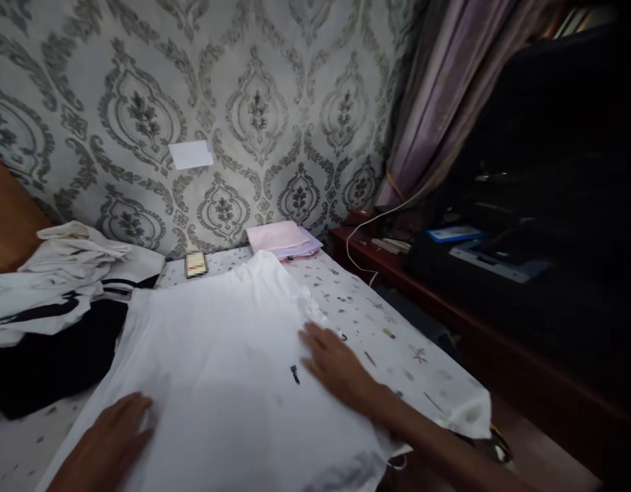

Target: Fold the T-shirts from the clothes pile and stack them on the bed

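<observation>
A white garment (pixel 218 355) lies spread over a surface with a patterned cover, and a small dark mark shows on it. My left hand (pixel 110 437) rests at its lower left edge, slightly blurred, thumb apart from the other fingers. On the garment's right side lies my right hand (pixel 333 362), palm down with its fingers spread. Neither hand holds anything.
White clothes (pixel 80 260) and a black garment (pixel 64 355) are heaped at the left. Folded pink cloth (pixel 279 237) and a small yellowish item (pixel 196 264) lie by the wall. A dark red desk (pixel 449 294) with a white cable stands right.
</observation>
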Demonstrator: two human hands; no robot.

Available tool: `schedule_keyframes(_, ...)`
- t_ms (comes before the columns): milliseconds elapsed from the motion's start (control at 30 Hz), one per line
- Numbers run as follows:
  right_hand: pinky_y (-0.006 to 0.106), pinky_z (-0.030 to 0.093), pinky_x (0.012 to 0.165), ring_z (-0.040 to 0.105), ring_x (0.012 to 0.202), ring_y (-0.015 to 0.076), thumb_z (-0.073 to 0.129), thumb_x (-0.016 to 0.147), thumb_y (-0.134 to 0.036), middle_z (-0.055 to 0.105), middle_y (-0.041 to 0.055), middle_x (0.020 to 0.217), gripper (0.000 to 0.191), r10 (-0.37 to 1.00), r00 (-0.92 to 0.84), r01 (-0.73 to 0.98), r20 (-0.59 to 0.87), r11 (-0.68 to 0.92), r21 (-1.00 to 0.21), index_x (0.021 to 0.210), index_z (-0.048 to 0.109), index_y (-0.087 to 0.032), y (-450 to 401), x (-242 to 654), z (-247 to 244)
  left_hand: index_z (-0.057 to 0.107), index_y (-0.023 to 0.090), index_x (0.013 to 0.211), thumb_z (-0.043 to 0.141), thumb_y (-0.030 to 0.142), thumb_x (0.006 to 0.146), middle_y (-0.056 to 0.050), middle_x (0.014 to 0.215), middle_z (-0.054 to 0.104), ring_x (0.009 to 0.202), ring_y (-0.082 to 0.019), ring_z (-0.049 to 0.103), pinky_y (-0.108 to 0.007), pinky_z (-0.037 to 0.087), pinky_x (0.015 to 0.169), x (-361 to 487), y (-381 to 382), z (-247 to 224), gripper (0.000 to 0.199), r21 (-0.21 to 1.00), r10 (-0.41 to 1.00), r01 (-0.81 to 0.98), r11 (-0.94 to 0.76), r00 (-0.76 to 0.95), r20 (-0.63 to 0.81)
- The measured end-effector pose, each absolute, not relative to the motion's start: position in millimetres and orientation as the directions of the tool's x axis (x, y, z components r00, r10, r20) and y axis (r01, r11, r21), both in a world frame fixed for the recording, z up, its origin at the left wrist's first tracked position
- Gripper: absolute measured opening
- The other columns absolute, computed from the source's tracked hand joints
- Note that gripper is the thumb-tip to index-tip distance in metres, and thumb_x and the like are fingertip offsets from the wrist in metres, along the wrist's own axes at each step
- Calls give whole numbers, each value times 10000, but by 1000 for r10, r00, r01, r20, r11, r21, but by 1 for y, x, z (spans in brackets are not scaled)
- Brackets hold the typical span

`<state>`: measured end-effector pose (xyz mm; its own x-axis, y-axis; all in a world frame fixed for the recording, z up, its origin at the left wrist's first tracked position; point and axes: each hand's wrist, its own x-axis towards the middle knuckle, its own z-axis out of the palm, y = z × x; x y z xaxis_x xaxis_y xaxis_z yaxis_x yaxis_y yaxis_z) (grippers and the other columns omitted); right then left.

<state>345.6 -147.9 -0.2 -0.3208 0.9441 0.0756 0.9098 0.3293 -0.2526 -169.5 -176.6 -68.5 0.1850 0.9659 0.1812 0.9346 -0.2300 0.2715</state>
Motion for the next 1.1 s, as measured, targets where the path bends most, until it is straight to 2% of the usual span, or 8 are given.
schedule_keyframes(100, 611, 359, 1132, 427, 1405, 376, 409, 989, -350, 482, 226, 1492, 467, 967, -155, 970, 204, 188, -153, 1338, 606, -112, -119, 382, -2, 685, 357, 1169, 549, 538, 844, -32, 1262, 697, 1181, -323, 641, -496, 519, 1024, -177, -162, -58, 396, 288, 966, 935, -206, 147, 215)
schedule_keyframes(200, 552, 419, 1090, 503, 1337, 356, 426, 979, -328, 565, 198, 1418, 384, 910, -220, 942, 351, 292, -167, 1225, 664, -155, -77, 371, 16, 695, 338, 1072, 496, 556, 850, -35, 1164, 726, 1096, -320, 672, -489, 532, 982, -163, -137, -28, 370, 304, 973, 935, -181, 125, 195)
schedule_keyframes(367, 320, 552, 834, 704, 922, 200, 402, 1015, -343, 734, 60, 1023, 328, 978, -180, 887, 110, 210, -412, 1166, 660, -208, 24, 288, 48, 668, 237, 1016, 425, 475, 882, -90, 1086, 719, 1024, -287, 678, -411, 523, 916, -100, -68, 25, 365, 356, 973, 905, -232, 210, 101)
schedule_keyframes(600, 386, 503, 866, 638, 1065, 276, 377, 904, -74, 518, 156, 1352, 555, 968, -197, 935, 157, 234, -267, 1430, 489, -216, 122, 269, 56, 614, 224, 1000, 432, 297, 915, -46, 971, 691, 896, -201, 644, -314, 500, 818, 10, 57, 40, 214, 513, 909, 755, -409, 385, 160)
schedule_keyframes(767, 365, 493, 849, 640, 1001, 261, 459, 867, -93, 553, 123, 1291, 549, 945, -299, 922, 132, 322, -217, 1378, 550, -271, 146, 271, 48, 598, 222, 1088, 599, 259, 836, -90, 1125, 632, 1105, -269, 593, -402, 471, 944, 80, 116, 30, 254, 506, 940, 793, -341, 286, 185)
schedule_keyframes(867, 359, 489, 844, 643, 968, 255, 490, 852, -125, 612, 115, 1180, 380, 953, -262, 925, 153, 293, -241, 1171, 671, -226, 160, 269, 44, 616, 215, 917, 644, 173, 757, -88, 1076, 642, 1122, -292, 597, -416, 480, 930, 89, 141, 24, 169, 555, 969, 795, -245, 189, 159)
schedule_keyframes(967, 332, 489, 814, 641, 969, 242, 495, 843, -144, 659, 88, 1072, 265, 966, -144, 928, 217, 208, -310, 1017, 684, -210, 179, 269, 41, 586, 210, 828, 603, 165, 784, -54, 890, 655, 986, -258, 655, -370, 521, 830, 78, 170, 28, 65, 661, 989, 740, -124, 41, 139)
schedule_keyframes(1100, 296, 501, 692, 654, 807, 199, 433, 876, -158, 678, 65, 928, 302, 960, 63, 897, 273, 65, -437, 1101, 633, -178, 199, 274, 39, 528, 202, 926, 514, 218, 897, -3, 696, 590, 670, -181, 673, -303, 552, 626, 61, 206, 38, 36, 824, 989, 567, -11, -112, 91)
